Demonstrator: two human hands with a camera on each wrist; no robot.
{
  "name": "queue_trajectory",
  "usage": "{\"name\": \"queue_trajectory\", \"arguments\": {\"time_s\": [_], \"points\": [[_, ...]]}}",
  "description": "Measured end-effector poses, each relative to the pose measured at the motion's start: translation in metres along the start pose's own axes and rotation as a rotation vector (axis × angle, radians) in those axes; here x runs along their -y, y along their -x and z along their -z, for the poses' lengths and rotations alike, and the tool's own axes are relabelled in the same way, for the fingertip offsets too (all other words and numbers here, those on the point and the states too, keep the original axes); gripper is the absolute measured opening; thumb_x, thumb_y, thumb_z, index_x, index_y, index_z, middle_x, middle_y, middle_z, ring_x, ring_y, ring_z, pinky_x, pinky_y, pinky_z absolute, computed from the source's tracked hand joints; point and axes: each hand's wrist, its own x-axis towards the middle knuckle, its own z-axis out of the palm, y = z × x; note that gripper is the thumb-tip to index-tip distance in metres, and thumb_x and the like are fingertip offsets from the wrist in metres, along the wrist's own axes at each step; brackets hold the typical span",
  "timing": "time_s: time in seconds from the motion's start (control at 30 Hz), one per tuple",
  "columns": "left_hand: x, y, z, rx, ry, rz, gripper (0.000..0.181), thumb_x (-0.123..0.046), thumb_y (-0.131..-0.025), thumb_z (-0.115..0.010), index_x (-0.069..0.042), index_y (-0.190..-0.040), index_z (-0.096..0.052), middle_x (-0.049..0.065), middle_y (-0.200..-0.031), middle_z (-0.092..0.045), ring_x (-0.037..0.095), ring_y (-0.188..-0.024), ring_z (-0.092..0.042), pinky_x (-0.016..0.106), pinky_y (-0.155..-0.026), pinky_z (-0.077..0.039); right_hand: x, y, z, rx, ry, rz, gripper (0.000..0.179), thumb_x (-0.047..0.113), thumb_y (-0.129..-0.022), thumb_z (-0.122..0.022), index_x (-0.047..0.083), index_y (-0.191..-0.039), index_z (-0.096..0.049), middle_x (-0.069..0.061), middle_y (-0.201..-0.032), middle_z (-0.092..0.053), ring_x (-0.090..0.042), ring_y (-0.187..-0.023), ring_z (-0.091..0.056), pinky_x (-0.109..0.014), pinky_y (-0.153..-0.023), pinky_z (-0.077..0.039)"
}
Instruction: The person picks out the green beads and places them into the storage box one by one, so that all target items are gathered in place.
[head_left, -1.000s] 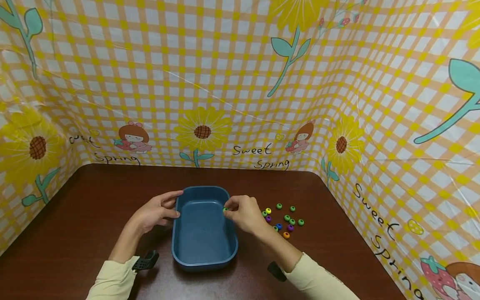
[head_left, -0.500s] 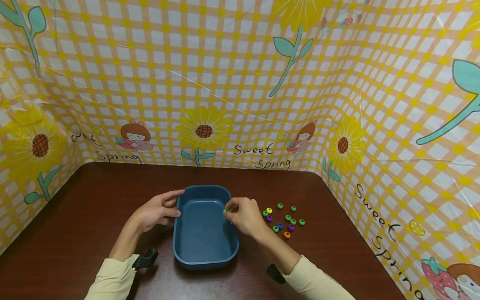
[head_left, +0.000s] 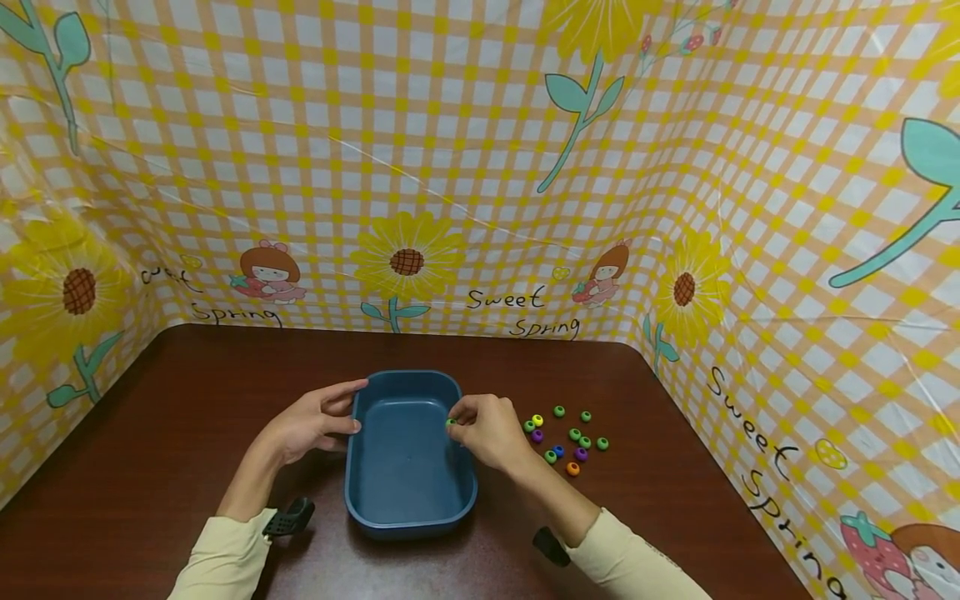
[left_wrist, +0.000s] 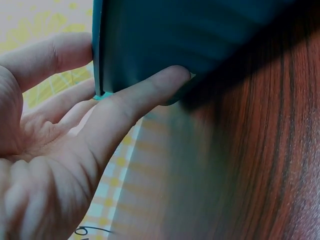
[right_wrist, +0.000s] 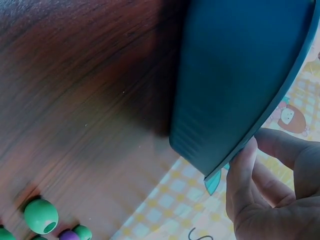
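A blue plastic tub (head_left: 408, 527), empty inside, stands on the table in front of me in the head view. My left hand (head_left: 307, 423) is at its left side, fingers fairly straight. In the left wrist view the thumb (left_wrist: 150, 90) lies along the tub's outer wall (left_wrist: 165, 40) and a fingertip meets the rim. Over the right rim, my right hand (head_left: 487, 427) pinches a small green bead (head_left: 451, 422) between thumb and finger. The right wrist view shows those fingertips (right_wrist: 244, 160) at the tub's rim, the bead hidden behind it.
Right of the tub lie several loose beads: green (head_left: 603, 444), yellow (head_left: 537, 421), purple (head_left: 581, 455), blue (head_left: 558, 452) and orange (head_left: 573, 469). The dark wooden table (head_left: 247, 367) is bordered by a checked sunflower cloth (head_left: 450, 167) at back and sides.
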Motion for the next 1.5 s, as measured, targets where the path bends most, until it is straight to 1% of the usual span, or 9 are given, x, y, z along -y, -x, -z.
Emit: {"name": "queue_trajectory", "arguments": {"time_s": [0.27,0.47,0.7,0.9,1.03,1.13,1.23,1.4,1.5], "points": [[0.001,0.000,-0.001,0.008,0.016,-0.003,0.076,0.002,-0.096,-0.062,-0.002,-0.161,-0.022,0.030,-0.161,-0.027,0.047,-0.129,-0.056,0.058,-0.091,-0.057,-0.001,0.001,-0.001,0.005,0.006,-0.009,0.004,0.010,-0.089,-0.077,0.008,-0.092,-0.077,-0.001,-0.079,-0.072,-0.009,-0.069,-0.064,-0.024,-0.059,-0.054],[0.001,-0.001,-0.002,0.012,0.008,-0.011,0.075,0.001,-0.097,-0.062,-0.002,-0.161,-0.022,0.030,-0.161,-0.027,0.047,-0.128,-0.057,0.057,-0.091,-0.057,-0.001,0.002,0.001,0.006,-0.001,-0.009,0.005,0.010,-0.088,-0.077,0.007,-0.092,-0.077,-0.002,-0.080,-0.073,-0.010,-0.070,-0.065,-0.024,-0.059,-0.054],[0.003,-0.001,0.000,-0.003,0.014,-0.001,0.074,0.002,-0.096,-0.061,-0.003,-0.160,-0.024,0.029,-0.161,-0.029,0.048,-0.128,-0.056,0.058,-0.091,-0.057,-0.001,0.001,0.001,0.011,0.013,-0.010,0.005,0.010,-0.087,-0.078,0.008,-0.091,-0.078,-0.002,-0.080,-0.073,-0.010,-0.072,-0.064,-0.023,-0.060,-0.054],[0.002,-0.001,0.000,-0.014,0.010,0.002,0.073,0.002,-0.097,-0.061,-0.003,-0.160,-0.026,0.029,-0.160,-0.031,0.049,-0.127,-0.058,0.057,-0.090,-0.057,-0.003,0.001,0.001,0.004,0.019,0.012,0.009,0.010,-0.086,-0.079,0.007,-0.094,-0.078,-0.003,-0.083,-0.074,-0.012,-0.074,-0.067,-0.024,-0.061,-0.055],[0.003,-0.001,0.000,-0.014,0.013,0.005,0.073,0.002,-0.097,-0.061,-0.003,-0.160,-0.026,0.029,-0.160,-0.031,0.049,-0.127,-0.057,0.057,-0.090,-0.057,-0.003,0.002,0.001,0.009,-0.018,0.013,0.010,0.010,-0.087,-0.078,0.008,-0.096,-0.078,-0.003,-0.082,-0.074,-0.015,-0.074,-0.068,-0.024,-0.060,-0.055],[0.003,-0.001,0.000,-0.009,0.015,0.004,0.073,0.001,-0.097,-0.061,-0.003,-0.160,-0.025,0.030,-0.160,-0.031,0.049,-0.127,-0.057,0.057,-0.090,-0.058,-0.003,0.004,0.005,0.014,-0.058,0.003,0.010,0.009,-0.088,-0.078,0.009,-0.098,-0.078,-0.002,-0.080,-0.073,-0.015,-0.073,-0.067,-0.024,-0.060,-0.054],[0.004,-0.002,0.000,-0.004,0.019,0.004,0.074,0.001,-0.097,-0.062,-0.003,-0.160,-0.025,0.030,-0.160,-0.031,0.048,-0.126,-0.058,0.056,-0.089,-0.058,-0.001,0.005,0.010,0.007,-0.072,-0.009,0.012,0.010,-0.087,-0.078,0.009,-0.099,-0.078,-0.001,-0.079,-0.073,-0.015,-0.073,-0.067,-0.024,-0.060,-0.054],[0.005,-0.001,0.002,-0.017,0.008,-0.004,0.074,0.001,-0.096,-0.062,-0.003,-0.160,-0.025,0.029,-0.160,-0.031,0.047,-0.125,-0.060,0.056,-0.089,-0.058,-0.003,0.006,0.021,-0.025,-0.043,0.000,0.014,0.010,-0.087,-0.079,0.009,-0.100,-0.078,0.000,-0.080,-0.073,-0.016,-0.075,-0.069,-0.026,-0.062,-0.055],[0.005,0.000,0.003,-0.022,0.004,-0.012,0.074,0.001,-0.096,-0.063,-0.003,-0.160,-0.025,0.030,-0.159,-0.031,0.048,-0.126,-0.059,0.057,-0.089,-0.058,-0.007,0.008,0.029,-0.044,-0.021,-0.017,0.013,0.010,-0.087,-0.078,0.010,-0.099,-0.078,0.001,-0.080,-0.072,-0.016,-0.075,-0.069,-0.028,-0.063,-0.054]]}}
